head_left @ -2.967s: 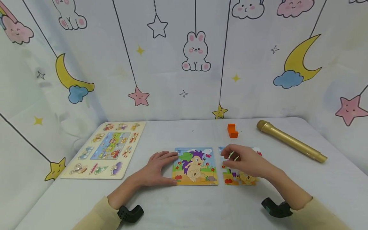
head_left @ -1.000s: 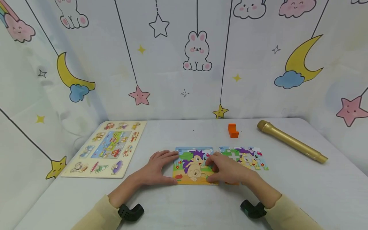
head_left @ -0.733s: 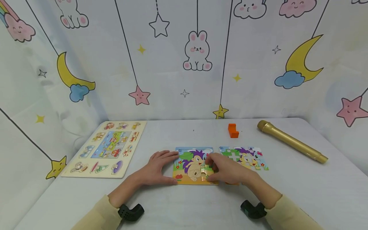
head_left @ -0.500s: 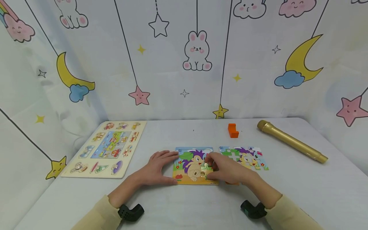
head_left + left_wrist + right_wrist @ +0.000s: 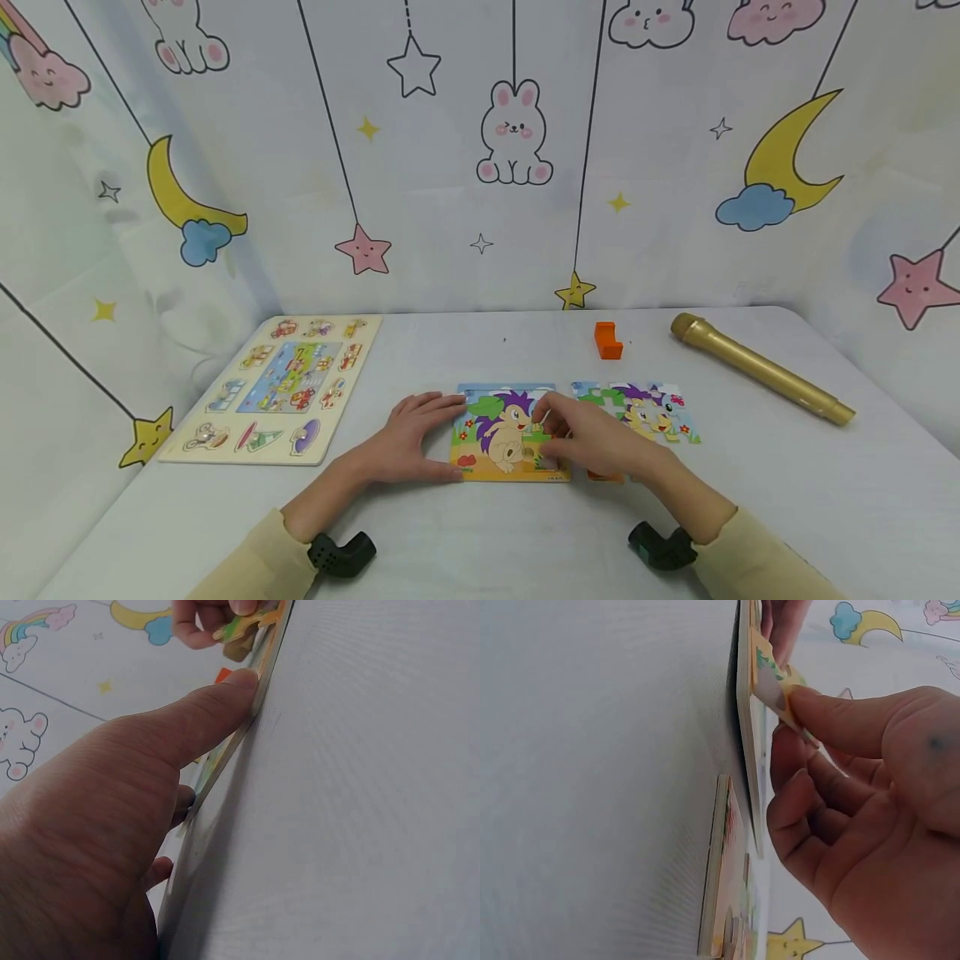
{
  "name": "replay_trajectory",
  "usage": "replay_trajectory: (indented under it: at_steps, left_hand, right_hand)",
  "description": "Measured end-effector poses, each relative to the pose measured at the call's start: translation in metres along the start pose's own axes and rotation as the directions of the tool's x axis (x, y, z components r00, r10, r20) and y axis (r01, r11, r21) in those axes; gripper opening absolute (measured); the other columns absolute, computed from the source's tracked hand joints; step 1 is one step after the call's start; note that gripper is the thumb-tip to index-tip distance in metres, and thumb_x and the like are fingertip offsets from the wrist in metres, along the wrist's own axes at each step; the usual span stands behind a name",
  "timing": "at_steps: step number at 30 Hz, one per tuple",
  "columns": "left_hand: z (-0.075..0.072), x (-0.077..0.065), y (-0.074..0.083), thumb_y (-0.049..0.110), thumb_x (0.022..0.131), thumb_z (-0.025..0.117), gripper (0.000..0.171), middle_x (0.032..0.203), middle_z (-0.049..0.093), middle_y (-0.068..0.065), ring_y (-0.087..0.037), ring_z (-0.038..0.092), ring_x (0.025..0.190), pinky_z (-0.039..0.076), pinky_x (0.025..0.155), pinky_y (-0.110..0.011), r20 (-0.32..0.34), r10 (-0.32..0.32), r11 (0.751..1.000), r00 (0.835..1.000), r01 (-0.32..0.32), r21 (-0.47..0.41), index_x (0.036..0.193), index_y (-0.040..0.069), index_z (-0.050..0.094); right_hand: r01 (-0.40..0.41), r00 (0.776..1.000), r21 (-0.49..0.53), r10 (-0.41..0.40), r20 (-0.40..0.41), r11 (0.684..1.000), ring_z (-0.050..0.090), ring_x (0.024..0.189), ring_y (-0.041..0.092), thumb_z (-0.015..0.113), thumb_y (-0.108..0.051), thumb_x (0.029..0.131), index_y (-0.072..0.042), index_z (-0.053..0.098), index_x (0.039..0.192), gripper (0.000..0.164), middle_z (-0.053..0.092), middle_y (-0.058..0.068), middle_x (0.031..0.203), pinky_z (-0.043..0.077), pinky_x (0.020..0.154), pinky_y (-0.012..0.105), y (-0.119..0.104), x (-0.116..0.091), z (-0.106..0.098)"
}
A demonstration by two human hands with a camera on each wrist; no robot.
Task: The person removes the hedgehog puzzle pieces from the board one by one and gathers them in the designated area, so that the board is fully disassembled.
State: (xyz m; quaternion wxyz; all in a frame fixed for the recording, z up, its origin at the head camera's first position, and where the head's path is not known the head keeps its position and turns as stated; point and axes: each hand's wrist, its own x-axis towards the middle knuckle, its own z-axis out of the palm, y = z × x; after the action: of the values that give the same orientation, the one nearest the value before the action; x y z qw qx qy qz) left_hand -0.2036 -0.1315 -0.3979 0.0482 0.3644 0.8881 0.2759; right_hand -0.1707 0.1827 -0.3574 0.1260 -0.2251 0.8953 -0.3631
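The hedgehog jigsaw puzzle (image 5: 504, 478) lies flat on the white table in the head view. Along its left edge rests my left hand (image 5: 405, 442), fingers extended near the top corner and thumb at the bottom corner; the left wrist view shows that thumb (image 5: 187, 724) against the board's edge. Over the puzzle's lower right part, my right hand (image 5: 596, 435) pinches a puzzle piece between thumb and fingers. In the right wrist view this puzzle piece (image 5: 774, 684) stands tilted at the board's surface. Beside the board lie several loose puzzle pieces (image 5: 652, 408), partly hidden under the right hand.
A wooden picture board (image 5: 348, 404) lies at the left. Behind the loose pieces stands a small orange block (image 5: 608, 343). A gold microphone (image 5: 761, 368) lies at the back right. A patterned cloth (image 5: 420, 167) hangs behind the table.
My right hand has moved left from the loose pieces to the puzzle's right side. There the pinched piece has been tilting and turning in the fingers. My left hand has stayed put.
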Motion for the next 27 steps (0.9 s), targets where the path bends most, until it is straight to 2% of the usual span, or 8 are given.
replay_trajectory:
  at_steps: [6,12,17,27]
  left_hand:
    - [-0.001,-0.002,0.000,0.054,0.080,0.079,0.087,0.160,0.038,-0.001,-0.033,0.021,0.148,0.010,0.117,-0.061,-0.002,-0.006,1.000,1.000,0.006,0.002,0.152,0.014,0.048]
    - [0.001,-0.002,-0.001,0.056,0.080,0.078,0.089,0.160,0.036,0.002,-0.031,0.020,0.149,0.009,0.118,-0.059,0.004,-0.016,1.000,1.000,0.016,0.009,0.152,0.016,0.047]
    - [0.002,-0.002,0.000,0.056,0.079,0.079,0.089,0.160,0.037,0.003,-0.030,0.020,0.149,0.009,0.118,-0.058,0.001,-0.022,1.000,1.000,0.022,0.012,0.152,0.016,0.048]
    - [0.001,-0.001,0.000,0.056,0.079,0.079,0.089,0.160,0.037,0.002,-0.031,0.021,0.149,0.010,0.118,-0.058,0.001,-0.020,1.000,1.000,0.020,0.013,0.152,0.016,0.047]
  right_hand:
    - [0.021,1.000,0.075,-0.022,0.009,0.997,0.059,0.089,0.020,0.070,-0.012,0.096,-0.012,0.057,0.117,0.024,0.062,-0.001,0.094,0.053,0.077,0.032,0.002,0.001,-0.003]
    - [0.010,1.000,0.057,-0.010,-0.013,0.998,0.059,0.092,0.019,0.070,-0.016,0.097,-0.016,0.058,0.118,0.024,0.063,-0.002,0.096,0.053,0.081,0.032,0.002,-0.004,-0.011]
    - [0.042,0.999,0.069,-0.040,-0.036,0.997,0.060,0.088,0.021,0.070,-0.018,0.097,-0.014,0.057,0.117,0.024,0.063,0.000,0.093,0.054,0.075,0.030,0.008,-0.013,-0.022]
    - [-0.008,0.999,0.085,0.012,-0.050,0.996,0.060,0.086,0.024,0.072,-0.017,0.095,-0.010,0.058,0.116,0.026,0.063,0.003,0.092,0.053,0.074,0.028,0.031,-0.038,-0.043]
